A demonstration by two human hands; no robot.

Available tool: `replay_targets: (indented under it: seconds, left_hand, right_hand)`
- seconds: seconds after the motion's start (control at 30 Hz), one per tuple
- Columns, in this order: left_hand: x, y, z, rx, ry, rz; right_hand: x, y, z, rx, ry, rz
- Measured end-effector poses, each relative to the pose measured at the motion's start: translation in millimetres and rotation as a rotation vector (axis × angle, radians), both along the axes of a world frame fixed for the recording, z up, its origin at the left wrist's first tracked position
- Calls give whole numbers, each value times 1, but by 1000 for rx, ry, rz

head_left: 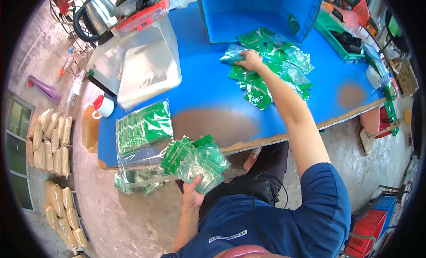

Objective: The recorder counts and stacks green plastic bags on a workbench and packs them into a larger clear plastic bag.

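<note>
Low by the table's front edge, my left hand [193, 195] grips a fanned stack of green packets [195, 162] in clear plastic. My right arm reaches across the blue table [195, 63]. The right hand [251, 61] has its fingers closed on a clear and green packet [232, 54] at the left side of a loose pile of similar packets [258, 93]. To the left lies a clear bag [144, 127] with green packets lined up in rows, its loose end reaching toward the stack in my left hand.
Behind the pile stands a blue crate [248, 25] on its side. At the left are a clear plastic sheet stack [148, 71], a white and red mug [104, 107] and a metal kettle [95, 16]. A green tray [339, 40] sits far right. Tan sacks [51, 138] lie beyond the table.
</note>
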State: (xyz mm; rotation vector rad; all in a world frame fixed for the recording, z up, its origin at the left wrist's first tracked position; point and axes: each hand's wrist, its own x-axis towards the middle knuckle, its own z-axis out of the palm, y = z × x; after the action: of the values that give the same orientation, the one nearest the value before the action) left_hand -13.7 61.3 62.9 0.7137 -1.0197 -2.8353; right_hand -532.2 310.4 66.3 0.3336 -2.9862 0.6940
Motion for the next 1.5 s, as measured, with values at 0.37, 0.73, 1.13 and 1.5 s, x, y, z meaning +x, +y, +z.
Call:
replay_targets:
  seconds: [0.37,0.73,1.13,1.5]
  left_hand:
    - [-16,-15,1,58,-52,-82]
    - [-28,10,26,107,52,-82]
    - [-16,-21,0,337,398,-228]
    - [-17,-21,-20,219,258,-45]
  right_hand:
    - [163,-44,62,-256,731,436]
    - [303,-58,155,-886,-1070,800]
    - [378,-94,64,-1326,-567,576]
    - [299,-80,36,-274,518,336]
